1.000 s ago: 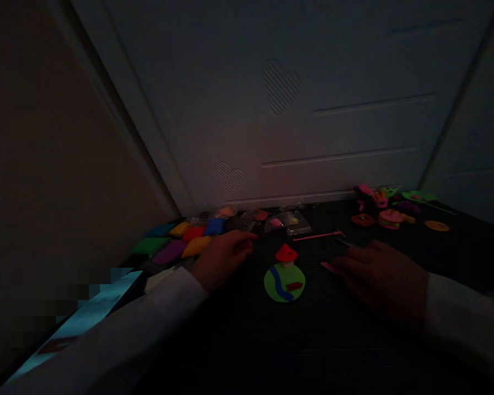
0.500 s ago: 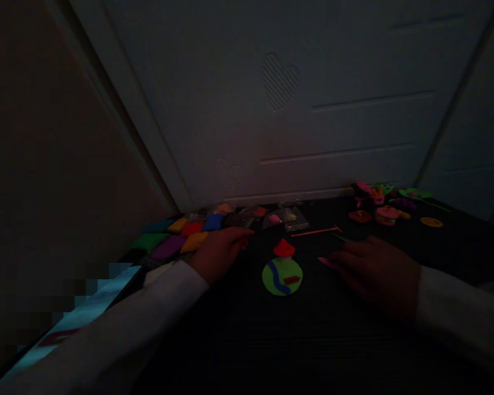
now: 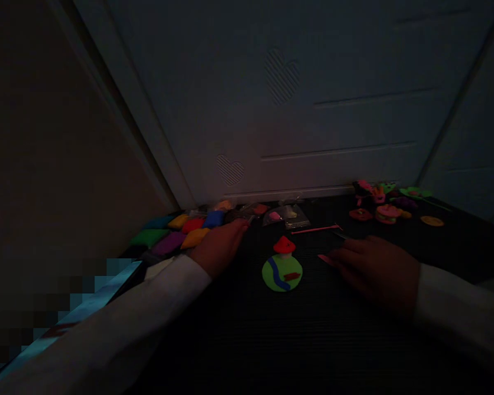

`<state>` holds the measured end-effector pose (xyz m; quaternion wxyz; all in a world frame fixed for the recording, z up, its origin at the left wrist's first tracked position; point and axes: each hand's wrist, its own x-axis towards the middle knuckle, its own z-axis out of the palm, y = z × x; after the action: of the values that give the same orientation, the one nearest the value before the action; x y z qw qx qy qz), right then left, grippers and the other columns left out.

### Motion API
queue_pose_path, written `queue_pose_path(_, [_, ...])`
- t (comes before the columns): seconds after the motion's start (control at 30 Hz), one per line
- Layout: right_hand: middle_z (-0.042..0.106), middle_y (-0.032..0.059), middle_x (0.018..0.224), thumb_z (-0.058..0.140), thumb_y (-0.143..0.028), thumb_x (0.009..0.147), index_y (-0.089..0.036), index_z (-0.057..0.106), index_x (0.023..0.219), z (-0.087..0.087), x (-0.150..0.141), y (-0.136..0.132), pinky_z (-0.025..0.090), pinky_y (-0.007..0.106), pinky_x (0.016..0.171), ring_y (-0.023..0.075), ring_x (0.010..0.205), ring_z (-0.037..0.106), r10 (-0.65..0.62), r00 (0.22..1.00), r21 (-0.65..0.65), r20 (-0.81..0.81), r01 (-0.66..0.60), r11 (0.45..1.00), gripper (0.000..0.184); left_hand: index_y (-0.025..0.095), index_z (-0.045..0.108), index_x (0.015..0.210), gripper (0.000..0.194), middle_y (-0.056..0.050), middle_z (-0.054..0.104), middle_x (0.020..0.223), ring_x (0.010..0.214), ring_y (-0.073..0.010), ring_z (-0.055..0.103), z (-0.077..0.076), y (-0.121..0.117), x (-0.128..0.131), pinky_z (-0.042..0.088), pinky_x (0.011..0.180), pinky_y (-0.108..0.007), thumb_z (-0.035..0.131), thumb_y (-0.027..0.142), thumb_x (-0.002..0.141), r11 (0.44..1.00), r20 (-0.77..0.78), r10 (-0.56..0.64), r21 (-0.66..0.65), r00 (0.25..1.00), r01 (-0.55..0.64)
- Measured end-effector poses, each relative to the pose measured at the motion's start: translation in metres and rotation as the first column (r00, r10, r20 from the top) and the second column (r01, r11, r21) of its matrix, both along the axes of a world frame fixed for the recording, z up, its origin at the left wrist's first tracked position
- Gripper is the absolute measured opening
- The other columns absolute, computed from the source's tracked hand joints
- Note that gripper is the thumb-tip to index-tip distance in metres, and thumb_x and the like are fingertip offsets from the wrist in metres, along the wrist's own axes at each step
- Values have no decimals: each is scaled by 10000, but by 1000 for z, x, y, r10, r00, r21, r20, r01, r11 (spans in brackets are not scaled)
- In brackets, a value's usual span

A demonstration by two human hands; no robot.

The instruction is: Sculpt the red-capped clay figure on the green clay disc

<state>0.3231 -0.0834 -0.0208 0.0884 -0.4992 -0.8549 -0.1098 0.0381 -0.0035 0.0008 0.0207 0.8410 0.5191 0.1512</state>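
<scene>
My left hand (image 3: 220, 247) is stretched to the colourful clay packets, its fingertips together beside a dark brown packet (image 3: 233, 216). Whatever lies between those fingertips is too dark to make out. On the right, my right hand (image 3: 374, 271) rests low over the table with its fingers closed round a slim tool, whose pointed pink tip (image 3: 323, 259) sticks out to the left. A thin greyish tip (image 3: 339, 235) shows by its index finger. Between my hands lies a green clay disc (image 3: 271, 281) bearing a blue strip and a brown piece. A red-capped mushroom (image 3: 284, 245) stands at its far edge.
A pink stick (image 3: 315, 229) lies beyond the disc. Small clear bags (image 3: 297, 217) sit near the white panel with hearts (image 3: 230, 170). Several finished clay figures (image 3: 387, 214) are grouped at the back right. A bright bluish surface (image 3: 86, 310) borders the table's left side.
My left hand has moved slightly away from me toward the brown packet, and its fingers have drawn together. The right hand has stayed nearly still. The view has shifted slightly.
</scene>
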Motion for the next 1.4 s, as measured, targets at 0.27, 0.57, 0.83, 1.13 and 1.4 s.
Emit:
queue_pose_path(0.27, [612, 10, 758, 381, -314, 888, -235, 628, 893, 0, -1, 1, 331, 296, 616, 140, 647, 543, -2, 1000, 39, -2, 2, 999, 260, 163, 537, 688, 403, 15, 539, 603, 572, -132, 526, 7, -3, 1, 382, 509, -235, 402, 518, 821, 998, 38, -21, -56, 999, 23])
queue_pose_path(0.57, [621, 25, 797, 392, -303, 885, -231, 627, 951, 0, 0, 1, 359, 292, 631, 143, 692, 565, -1, 1000, 50, -6, 2, 999, 255, 190, 607, 999, 262, -30, 646, 1001, 921, -151, 584, -5, -2, 2, 435, 826, -265, 410, 291, 858, 979, -36, -185, -96, 982, 181])
queue_pose_path(0.83, [604, 30, 805, 360, -298, 890, -239, 617, 961, -1, 1, 2, 388, 311, 637, 161, 694, 557, -14, 1000, -25, -15, 13, 1000, 273, 175, 605, 773, 247, -35, 614, 769, 706, -170, 559, -7, -10, 7, 406, 604, -267, 491, 392, 806, 995, -76, -95, 12, 993, 96])
queue_pose_path(1.13, [618, 47, 830, 372, -322, 881, -245, 616, 993, -15, 12, 8, 434, 320, 602, 160, 660, 574, 49, 999, 60, -16, -48, 997, 279, 148, 580, 717, 453, -27, 515, 616, 593, -150, 486, 63, -2, -40, 344, 564, -270, 291, 468, 858, 931, 260, 201, 250, 944, -267])
queue_pose_path(1.4, [658, 89, 920, 316, -380, 888, -252, 624, 1031, -21, 18, 11, 488, 365, 538, 221, 693, 624, 125, 992, 169, -12, -121, 978, 363, 111, 573, 1068, 394, -80, 658, 959, 759, -135, 620, 78, -4, -63, 492, 707, -273, 478, 355, 773, 990, 483, 130, -21, 866, -137])
